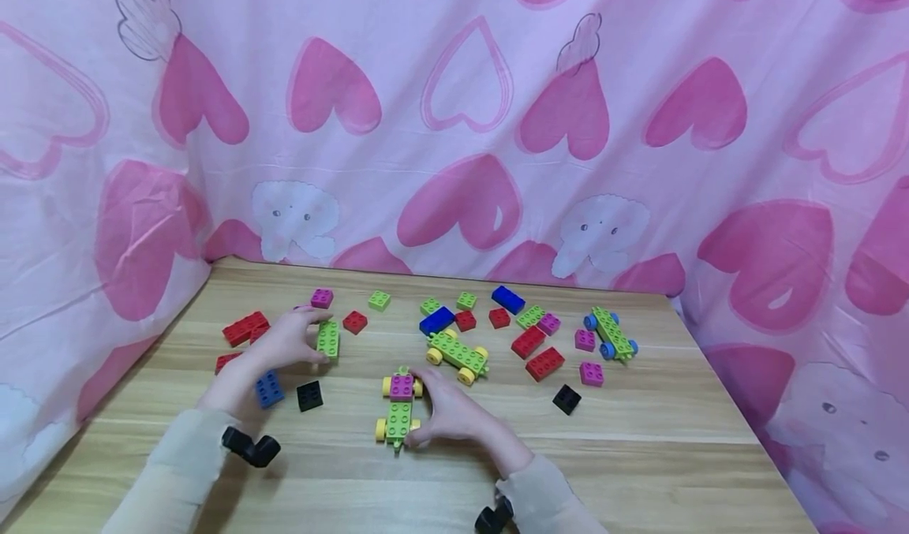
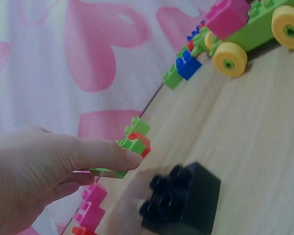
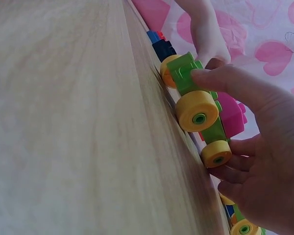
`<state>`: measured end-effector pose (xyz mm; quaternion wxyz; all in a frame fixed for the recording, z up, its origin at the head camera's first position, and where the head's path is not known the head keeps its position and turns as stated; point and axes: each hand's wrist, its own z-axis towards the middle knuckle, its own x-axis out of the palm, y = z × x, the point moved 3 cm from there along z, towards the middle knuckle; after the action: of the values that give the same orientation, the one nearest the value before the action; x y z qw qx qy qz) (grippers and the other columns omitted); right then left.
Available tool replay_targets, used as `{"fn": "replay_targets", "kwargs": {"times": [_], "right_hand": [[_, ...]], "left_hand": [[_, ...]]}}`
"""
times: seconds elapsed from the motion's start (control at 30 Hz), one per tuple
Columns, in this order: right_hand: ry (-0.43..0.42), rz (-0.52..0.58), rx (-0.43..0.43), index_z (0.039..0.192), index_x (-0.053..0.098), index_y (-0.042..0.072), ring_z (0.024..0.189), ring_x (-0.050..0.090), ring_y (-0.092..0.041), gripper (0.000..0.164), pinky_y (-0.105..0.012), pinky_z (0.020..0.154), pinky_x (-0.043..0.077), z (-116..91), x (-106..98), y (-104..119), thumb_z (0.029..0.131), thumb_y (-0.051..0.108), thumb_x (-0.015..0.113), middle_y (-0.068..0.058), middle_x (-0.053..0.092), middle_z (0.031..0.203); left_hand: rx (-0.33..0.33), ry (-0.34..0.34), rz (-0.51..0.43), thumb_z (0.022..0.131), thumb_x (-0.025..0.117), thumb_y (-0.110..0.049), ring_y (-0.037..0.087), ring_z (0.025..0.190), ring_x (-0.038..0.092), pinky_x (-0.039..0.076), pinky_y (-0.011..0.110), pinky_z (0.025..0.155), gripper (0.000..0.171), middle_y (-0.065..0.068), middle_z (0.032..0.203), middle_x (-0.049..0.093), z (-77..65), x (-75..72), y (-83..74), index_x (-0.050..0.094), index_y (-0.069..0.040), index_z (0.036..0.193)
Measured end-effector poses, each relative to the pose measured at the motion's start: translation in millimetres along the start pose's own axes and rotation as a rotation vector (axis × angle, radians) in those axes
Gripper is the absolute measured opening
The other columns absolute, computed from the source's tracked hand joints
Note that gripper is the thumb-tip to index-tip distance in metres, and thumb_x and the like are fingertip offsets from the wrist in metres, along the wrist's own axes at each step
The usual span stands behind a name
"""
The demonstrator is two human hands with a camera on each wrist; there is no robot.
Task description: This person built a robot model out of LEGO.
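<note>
Through my cameras I see toy bricks point(image 1: 328, 341) and a wheeled toy car point(image 1: 399, 420) of smooth plastic, a wood-grained tabletop point(image 1: 639, 455), and a curtain point(image 1: 383, 171) of creased cloth.

The right hand point(image 3: 267, 152) holds a lime-green plastic toy car base with yellow wheels point(image 3: 197, 105), thumb on one end, fingers at the other; a magenta studded plastic brick point(image 3: 232, 117) sits on it. Beyond are the left hand point(image 3: 213, 51) and a dark plastic block point(image 3: 163, 48), with pink heart-patterned cloth point(image 3: 274, 56) behind. A wood-grain tabletop point(image 3: 78, 122) stretches alongside.
</note>
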<state>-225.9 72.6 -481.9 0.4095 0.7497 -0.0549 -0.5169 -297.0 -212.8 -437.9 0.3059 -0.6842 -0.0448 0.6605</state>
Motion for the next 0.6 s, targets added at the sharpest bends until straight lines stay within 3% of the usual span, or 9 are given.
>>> {"fn": "replay_targets", "kwargs": {"times": [0.23,0.6], "right_hand": [[0.001,0.011,0.002,0.152,0.030,0.010,0.143,0.035,-0.026,0.105,-0.046,0.118,0.031,0.7,0.1,-0.2,0.067,0.037,0.086,-0.008,0.036,0.155],[-0.013,0.029,-0.023,0.152,0.030,0.009,0.143,0.034,-0.027,0.105,-0.047,0.118,0.030,-0.7,0.3,-0.4,0.066,0.035,0.086,-0.009,0.036,0.155]], "left_hand": [[0.015,-0.006,-0.050,0.070,0.087,-0.014,0.044,0.122,0.050,0.047,0.060,0.097,0.074,0.027,0.136,0.050,-0.4,0.4,-15.0,0.054,0.003,0.134],[0.107,-0.038,-0.077,0.069,0.088,-0.014,0.040,0.118,0.056,0.047,0.059,0.098,0.069,0.020,0.129,0.058,-2.9,9.1,-44.5,0.058,0.000,0.130]]}}
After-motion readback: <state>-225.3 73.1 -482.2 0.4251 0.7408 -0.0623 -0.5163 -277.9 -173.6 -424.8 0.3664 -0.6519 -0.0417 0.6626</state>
